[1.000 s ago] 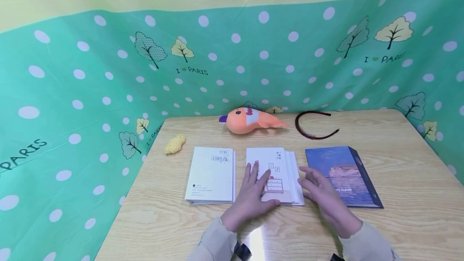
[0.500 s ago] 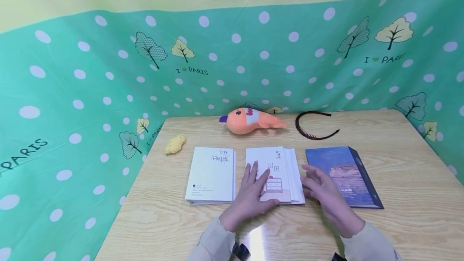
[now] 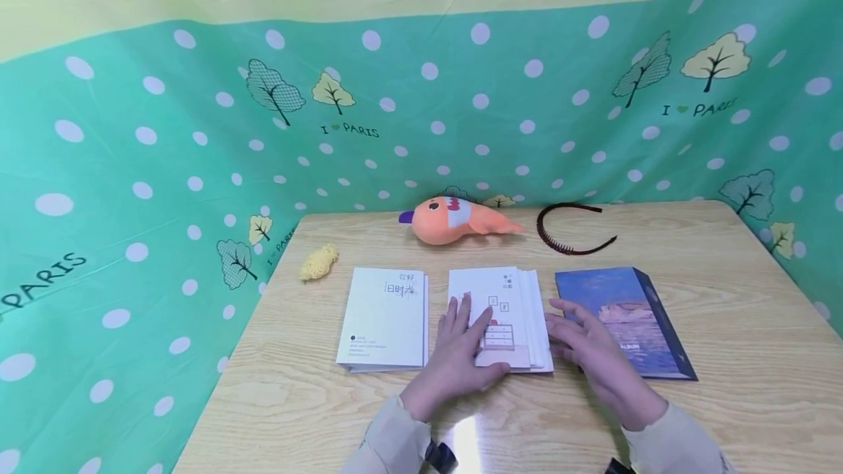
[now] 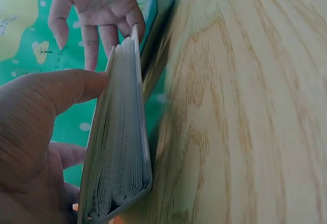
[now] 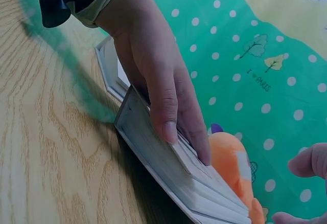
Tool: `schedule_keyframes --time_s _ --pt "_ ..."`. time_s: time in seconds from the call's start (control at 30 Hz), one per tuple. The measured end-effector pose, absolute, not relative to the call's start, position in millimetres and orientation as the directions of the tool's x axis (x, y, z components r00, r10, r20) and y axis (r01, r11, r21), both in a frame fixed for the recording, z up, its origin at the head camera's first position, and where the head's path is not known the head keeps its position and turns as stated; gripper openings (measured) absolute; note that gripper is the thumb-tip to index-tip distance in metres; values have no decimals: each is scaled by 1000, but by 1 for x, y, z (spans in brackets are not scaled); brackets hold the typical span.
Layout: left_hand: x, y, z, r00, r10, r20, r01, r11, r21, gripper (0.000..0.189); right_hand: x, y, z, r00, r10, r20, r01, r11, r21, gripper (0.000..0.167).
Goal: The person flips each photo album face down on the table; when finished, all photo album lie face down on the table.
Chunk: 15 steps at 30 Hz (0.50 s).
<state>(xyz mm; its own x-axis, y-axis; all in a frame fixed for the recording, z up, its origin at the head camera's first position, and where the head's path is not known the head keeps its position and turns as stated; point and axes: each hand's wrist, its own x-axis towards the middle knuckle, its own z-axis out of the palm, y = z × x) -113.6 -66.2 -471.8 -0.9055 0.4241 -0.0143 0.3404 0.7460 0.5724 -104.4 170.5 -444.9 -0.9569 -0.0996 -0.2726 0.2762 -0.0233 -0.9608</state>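
Observation:
In the head view my left hand (image 3: 457, 357) rests with spread fingers on the white cover of a photo album (image 3: 484, 282), printed with a chest of drawers and two picture frames. Its thumb lies near the album's front edge. My right hand (image 3: 596, 360), fingers loosely bent, is at the album's right side, where page edges (image 3: 535, 306) stick out. From the left wrist, thick pages (image 4: 120, 116) show between the covers, with the right hand (image 4: 104, 4) beyond them. Whether its fingertips touch the album is unclear. The right wrist view shows my left hand (image 5: 156, 75) on top.
A second white album (image 3: 382, 320) lies to the left, a blue photo album (image 3: 632, 320) to the right. Behind are a yellow bundle (image 3: 319, 262), an orange plush toy (image 3: 461, 222) and a dark headband (image 3: 556, 232). A green dotted cloth (image 3: 421, 108) hangs behind the table.
My right hand has shifted slightly right, and the album's right-hand pages have spread a little. The left hand has stayed on the cover.

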Motion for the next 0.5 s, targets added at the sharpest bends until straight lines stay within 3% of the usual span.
schedule_keyframes --time_s 0.5 --pt "-111 -56 -466 -908 418 -15 351 780 518 95 -102 174 -442 -952 -87 -294 301 -76 -951 64"
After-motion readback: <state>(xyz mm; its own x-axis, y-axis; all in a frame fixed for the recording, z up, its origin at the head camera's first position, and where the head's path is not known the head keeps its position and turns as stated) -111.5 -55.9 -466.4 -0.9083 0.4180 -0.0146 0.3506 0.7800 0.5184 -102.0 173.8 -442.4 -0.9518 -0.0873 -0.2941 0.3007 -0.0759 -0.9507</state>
